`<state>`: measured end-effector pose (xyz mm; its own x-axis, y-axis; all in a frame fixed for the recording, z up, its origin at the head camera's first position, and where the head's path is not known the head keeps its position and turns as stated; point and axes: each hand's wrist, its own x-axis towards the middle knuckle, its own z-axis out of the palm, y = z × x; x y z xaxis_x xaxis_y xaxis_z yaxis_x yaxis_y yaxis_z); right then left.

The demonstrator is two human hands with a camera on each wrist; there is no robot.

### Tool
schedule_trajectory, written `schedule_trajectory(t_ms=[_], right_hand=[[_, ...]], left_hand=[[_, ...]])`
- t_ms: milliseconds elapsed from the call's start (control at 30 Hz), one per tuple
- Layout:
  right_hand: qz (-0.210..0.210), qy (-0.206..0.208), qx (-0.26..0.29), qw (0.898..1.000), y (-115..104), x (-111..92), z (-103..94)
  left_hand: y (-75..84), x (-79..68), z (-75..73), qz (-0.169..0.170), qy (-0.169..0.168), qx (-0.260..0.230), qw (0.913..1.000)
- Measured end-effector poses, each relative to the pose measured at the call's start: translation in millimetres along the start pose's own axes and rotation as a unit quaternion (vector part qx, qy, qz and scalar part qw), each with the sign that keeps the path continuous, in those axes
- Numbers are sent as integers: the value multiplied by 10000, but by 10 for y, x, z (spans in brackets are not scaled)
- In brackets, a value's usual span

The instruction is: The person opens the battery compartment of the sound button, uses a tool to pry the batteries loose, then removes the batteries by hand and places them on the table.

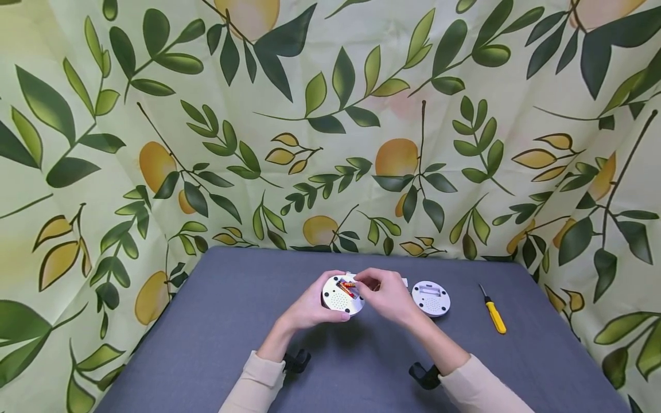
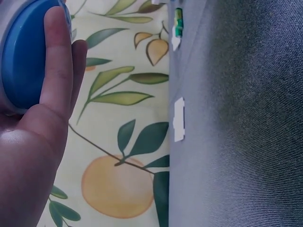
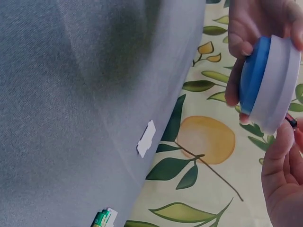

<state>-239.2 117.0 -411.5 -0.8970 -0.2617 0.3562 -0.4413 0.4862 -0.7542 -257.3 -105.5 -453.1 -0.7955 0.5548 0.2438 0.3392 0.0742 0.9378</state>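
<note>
My left hand [image 1: 308, 304] grips a round device [image 1: 338, 303] with a white underside and a blue [image 2: 26, 56] far side. Its underside faces me in the head view, showing dark feet, a pattern of small holes and an uncovered battery compartment. Red-and-black batteries [image 1: 345, 289] show in that compartment, one seemingly tilted. At the compartment's edge my right hand [image 1: 388, 295] pinches a battery [image 3: 292, 121], mostly hidden behind the fingers and the device's rim. To the right on the table lies a second round white device [image 1: 431, 298], its battery compartment uncovered too.
A yellow-handled screwdriver [image 1: 494, 312] lies at the table's right. A white cover piece [image 2: 179, 119] and a green battery [image 2: 178, 22] lie near the table's [image 1: 232, 298] back edge. Behind stands a leaf-patterned cloth [image 1: 330, 137].
</note>
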Motion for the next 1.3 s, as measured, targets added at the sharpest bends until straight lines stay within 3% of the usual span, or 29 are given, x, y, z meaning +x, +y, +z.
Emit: schedule_trajectory(t_ms=[200,500,833,1000,1300], right_hand=[[-257,190,-211,9993,-28,1,32],[-34,185,-116,9998,-33,4,37],[763,302,745,9938,143,33,37],[877,436,1173,9883,243,88,31],[1007,617,1290,9846,455,206,30]], left_hand=[[-22,4,-8,36,36,-51,10000],[-27,-7,-27,-37,68,-38,10000],[-20,-14,-53,-72,203,-33,9998],[-18,-29,-102,-3,323,-92,9994],[10,-38,-144,-14,413,-230,9989]])
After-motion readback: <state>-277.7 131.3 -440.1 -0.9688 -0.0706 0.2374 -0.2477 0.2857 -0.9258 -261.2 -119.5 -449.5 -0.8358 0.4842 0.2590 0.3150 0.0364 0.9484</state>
